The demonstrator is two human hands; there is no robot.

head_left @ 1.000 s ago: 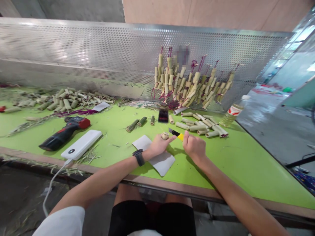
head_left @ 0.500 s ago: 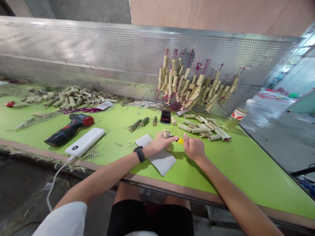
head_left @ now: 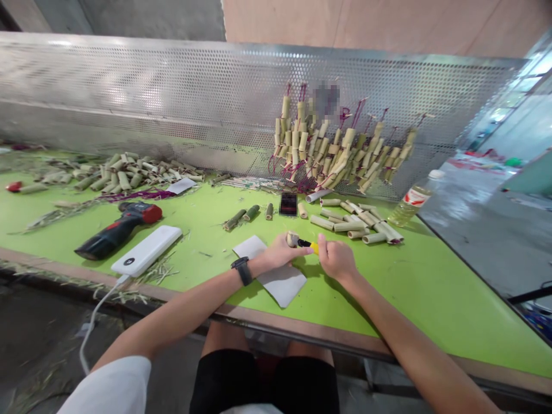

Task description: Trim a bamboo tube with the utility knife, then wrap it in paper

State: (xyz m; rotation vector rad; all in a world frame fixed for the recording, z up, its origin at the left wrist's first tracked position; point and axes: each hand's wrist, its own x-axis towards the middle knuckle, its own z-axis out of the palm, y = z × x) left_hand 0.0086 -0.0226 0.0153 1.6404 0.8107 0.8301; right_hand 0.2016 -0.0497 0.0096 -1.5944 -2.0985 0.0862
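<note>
My left hand (head_left: 279,253) is closed round a short bamboo piece (head_left: 292,238), held upright over a white sheet (head_left: 276,276) on the green table (head_left: 414,282). My right hand (head_left: 338,259) grips a yellow utility knife (head_left: 311,245), and its dark tip touches the side of the bamboo piece. A black watch sits on my left wrist. Several cut bamboo tubes (head_left: 357,221) lie just beyond my hands.
A red and black power tool (head_left: 118,227) and a white power bank (head_left: 146,250) with a cable lie at the left. A bamboo pile (head_left: 121,175) sits far left. Strung bamboo bundles (head_left: 336,149) hang on the perforated metal panel. A bottle (head_left: 409,202) stands at the right edge.
The knife blade has moved in from beside the bamboo piece to touch it, and my two hands have drawn closer together. The camera view shifted slightly.
</note>
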